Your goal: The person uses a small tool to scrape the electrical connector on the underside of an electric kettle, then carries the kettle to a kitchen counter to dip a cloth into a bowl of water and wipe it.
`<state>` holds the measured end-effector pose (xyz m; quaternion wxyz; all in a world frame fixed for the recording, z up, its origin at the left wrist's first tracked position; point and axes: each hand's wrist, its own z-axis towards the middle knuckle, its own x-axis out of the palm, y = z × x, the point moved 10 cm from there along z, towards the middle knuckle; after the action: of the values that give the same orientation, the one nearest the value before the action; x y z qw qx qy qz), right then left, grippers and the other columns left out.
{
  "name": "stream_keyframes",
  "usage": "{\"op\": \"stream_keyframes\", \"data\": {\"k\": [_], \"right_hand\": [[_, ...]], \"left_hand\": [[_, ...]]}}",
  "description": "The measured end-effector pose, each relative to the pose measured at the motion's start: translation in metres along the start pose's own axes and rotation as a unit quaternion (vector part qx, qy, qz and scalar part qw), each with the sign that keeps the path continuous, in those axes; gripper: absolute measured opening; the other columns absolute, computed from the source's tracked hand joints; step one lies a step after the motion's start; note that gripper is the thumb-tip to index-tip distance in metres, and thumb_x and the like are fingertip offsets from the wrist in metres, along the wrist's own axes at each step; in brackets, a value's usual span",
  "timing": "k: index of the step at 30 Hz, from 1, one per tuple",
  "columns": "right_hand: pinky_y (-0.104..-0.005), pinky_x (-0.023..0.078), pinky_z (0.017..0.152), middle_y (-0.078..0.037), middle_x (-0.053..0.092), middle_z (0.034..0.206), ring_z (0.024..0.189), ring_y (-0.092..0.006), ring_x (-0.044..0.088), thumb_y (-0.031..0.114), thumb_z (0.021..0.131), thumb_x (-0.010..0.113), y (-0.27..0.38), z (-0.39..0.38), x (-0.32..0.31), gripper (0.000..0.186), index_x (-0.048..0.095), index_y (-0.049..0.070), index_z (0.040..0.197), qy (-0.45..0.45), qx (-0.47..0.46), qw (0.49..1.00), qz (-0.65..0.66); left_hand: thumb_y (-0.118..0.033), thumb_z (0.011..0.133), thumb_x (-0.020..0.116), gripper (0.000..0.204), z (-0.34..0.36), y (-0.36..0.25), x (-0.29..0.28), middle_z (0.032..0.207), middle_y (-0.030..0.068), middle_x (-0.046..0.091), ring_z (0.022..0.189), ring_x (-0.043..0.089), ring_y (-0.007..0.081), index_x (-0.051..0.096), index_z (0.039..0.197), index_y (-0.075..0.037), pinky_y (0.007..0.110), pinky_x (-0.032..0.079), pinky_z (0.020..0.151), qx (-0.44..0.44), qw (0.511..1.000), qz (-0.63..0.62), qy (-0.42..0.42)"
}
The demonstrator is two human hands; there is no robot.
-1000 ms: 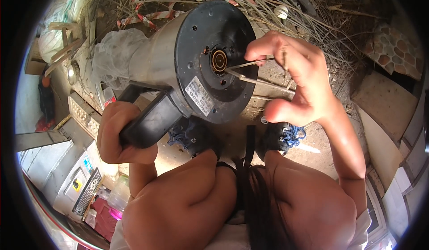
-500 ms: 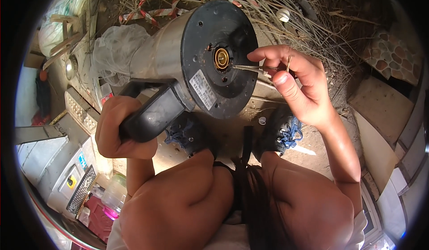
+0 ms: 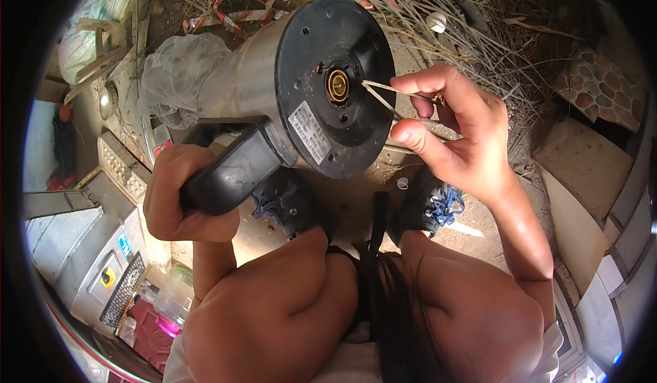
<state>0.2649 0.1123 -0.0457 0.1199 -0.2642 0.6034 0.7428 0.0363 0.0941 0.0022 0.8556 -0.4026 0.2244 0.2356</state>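
An electric kettle with a steel body is tipped on its side, its round black base turned toward the right. My left hand is wrapped round its black handle. At the middle of the base sits a brass-ringed socket. Between the thumb and fingers of my right hand is a thin, pale V-shaped tool, perhaps tweezers. Its pointed end is at the right edge of the socket; whether it touches I cannot tell. The two arms of the tool spread apart toward my fingers.
Dry sticks and red-and-white tape lie beyond the kettle. Clear plastic film is at its far end. My shoes stand below it. Boards are on the right, a grey appliance panel on the left.
The thin tool's arms have spread from nearly together into a wide V, and my right thumb has moved away from the fingers. Its tip has shifted slightly upward. The kettle has barely moved.
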Motion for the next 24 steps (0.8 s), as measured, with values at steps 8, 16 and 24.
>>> {"op": "stream_keyframes", "data": {"k": [8, 16, 24], "right_hand": [[-0.0146, 0.032, 0.043, 0.001, 0.058, 0.063, 0.048, 0.0006, 0.044, 0.005, 0.077, 0.069, -0.001, -0.001, 0.002, 0.009, 0.062, 0.001, 0.082, -0.041, -0.014, 0.999, 0.018], [-0.0280, 0.042, 0.040, -0.003, 0.059, 0.059, 0.046, -0.0184, 0.056, 0.013, 0.074, 0.064, 0.008, 0.001, 0.003, 0.006, 0.059, 0.010, 0.073, -0.118, -0.010, 0.991, -0.057], [-0.0236, 0.041, 0.041, -0.003, 0.061, 0.060, 0.045, -0.0116, 0.054, 0.010, 0.073, 0.065, -0.001, -0.006, 0.005, 0.005, 0.063, 0.008, 0.077, -0.099, 0.022, 0.993, -0.061]], "left_hand": [[-0.012, 0.072, 0.051, 0.023, -0.004, 0.005, -0.006, 0.062, 0.0152, 0.054, 0.055, 0.051, 0.0191, 0.053, 0.078, 0.011, 0.027, 0.042, 0.054, 0.003, 1.000, -0.012, -0.012], [-0.013, 0.075, 0.057, 0.023, -0.004, -0.019, -0.005, 0.062, 0.0148, 0.054, 0.054, 0.051, 0.0226, 0.051, 0.076, 0.009, 0.029, 0.040, 0.052, 0.056, 0.997, 0.036, -0.030], [-0.016, 0.067, 0.059, 0.027, -0.003, -0.026, -0.005, 0.062, 0.0169, 0.053, 0.052, 0.051, 0.0265, 0.051, 0.074, 0.009, 0.033, 0.040, 0.050, 0.109, 0.994, -0.010, -0.021]]}}
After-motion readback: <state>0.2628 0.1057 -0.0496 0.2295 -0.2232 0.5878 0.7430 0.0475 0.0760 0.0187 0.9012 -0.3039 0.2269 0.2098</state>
